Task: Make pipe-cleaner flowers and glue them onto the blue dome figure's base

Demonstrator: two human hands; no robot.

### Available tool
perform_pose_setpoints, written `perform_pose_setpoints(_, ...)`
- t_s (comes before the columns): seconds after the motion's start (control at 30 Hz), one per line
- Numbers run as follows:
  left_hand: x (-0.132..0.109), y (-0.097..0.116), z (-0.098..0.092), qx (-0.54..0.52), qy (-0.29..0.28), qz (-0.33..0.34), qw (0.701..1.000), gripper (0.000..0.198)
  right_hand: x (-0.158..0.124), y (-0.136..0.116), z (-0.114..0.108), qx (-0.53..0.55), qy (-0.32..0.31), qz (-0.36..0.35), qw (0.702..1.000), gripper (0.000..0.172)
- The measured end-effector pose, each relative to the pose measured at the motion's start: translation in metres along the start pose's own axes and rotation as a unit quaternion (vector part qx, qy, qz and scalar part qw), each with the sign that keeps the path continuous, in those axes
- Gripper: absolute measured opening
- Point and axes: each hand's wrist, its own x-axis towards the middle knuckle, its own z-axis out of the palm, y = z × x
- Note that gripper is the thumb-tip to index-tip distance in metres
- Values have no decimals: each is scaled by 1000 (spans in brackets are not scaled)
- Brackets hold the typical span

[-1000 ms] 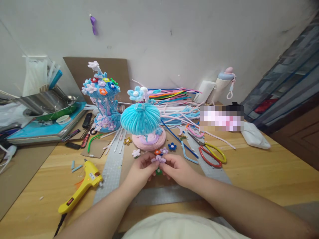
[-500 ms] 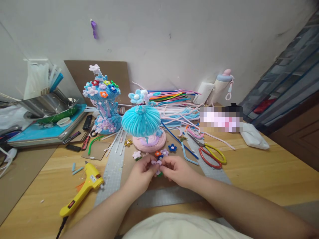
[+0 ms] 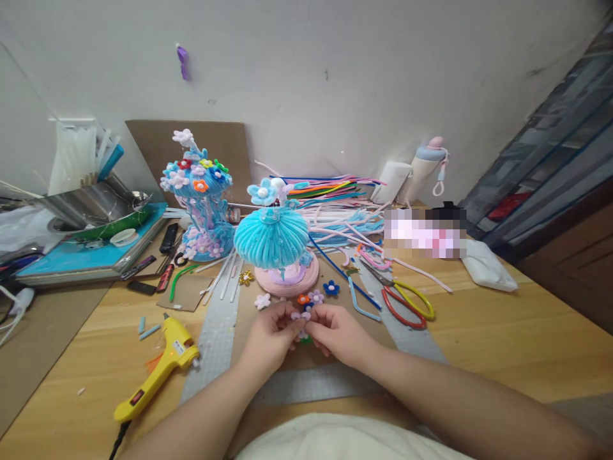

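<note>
On the long wooden table (image 3: 502, 332), just in front of the fluffy blue dome-shaped pipe-cleaner ornament (image 3: 271, 237), the left hand (image 3: 269, 333) and the right hand (image 3: 339, 329) come together. The fingertips of both are pinched closed on one small lilac pipe-cleaner flower (image 3: 301, 315) between them.

A home craft corner: wooden table (image 3: 502, 332) with pipe cleaners (image 3: 330, 191), glue gun (image 3: 160, 367), scissors (image 3: 407, 303)

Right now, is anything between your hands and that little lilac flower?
Nothing visible stands between them: the left hand and the right hand both pinch the lilac flower directly at their fingertips.
</note>
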Motion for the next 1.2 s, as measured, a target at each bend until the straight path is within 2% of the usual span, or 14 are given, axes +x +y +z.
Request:
perform_pose_setpoints(0.13, -1, 0, -2, 23, -33, -12, 999, 26, 0, 5, -2, -71, 36, -65, 995, 14)
perform_pose_setpoints(0.23, 0, -2, -6, 82, -32, 32, 996, 21, 0, 7, -5, -117, 55, -101, 987, 15)
perform_pose_setpoints(0.33, 3, -3, -9, 84, -23, 69, 994, 20, -1, 3, -9, -86, 56, -102, 989, 21)
perform_pose_setpoints(0.43, 6, -2, -10, 14, -19, 35, 999, 25, -1, -1, -11, -36, 43, -103, 993, 25)
perform_pose_setpoints(0.53, 9, -3, -10, -44, -37, -6, 998, 30, 0, 0, -9, -61, 7, -112, 992, 17)
perform_pose_setpoints(0.63, 9, -5, -9, -70, -57, -2, 996, 31, 0, 2, -7, -77, -5, -90, 993, 13)
perform_pose_setpoints(0.83, 10, -6, -12, -34, -46, 23, 998, 25, 2, 3, -8, -94, -23, -71, 993, 12)
perform_pose_setpoints(1.03, 11, -5, -16, -10, -39, 14, 999, 23, 3, 0, -11, -66, 24, -87, 994, 18)
perform_pose_setpoints(1.2, 12, -7, -18, -13, -22, 24, 999, 21, 5, 1, -19, -44, 14, -107, 993, 28)
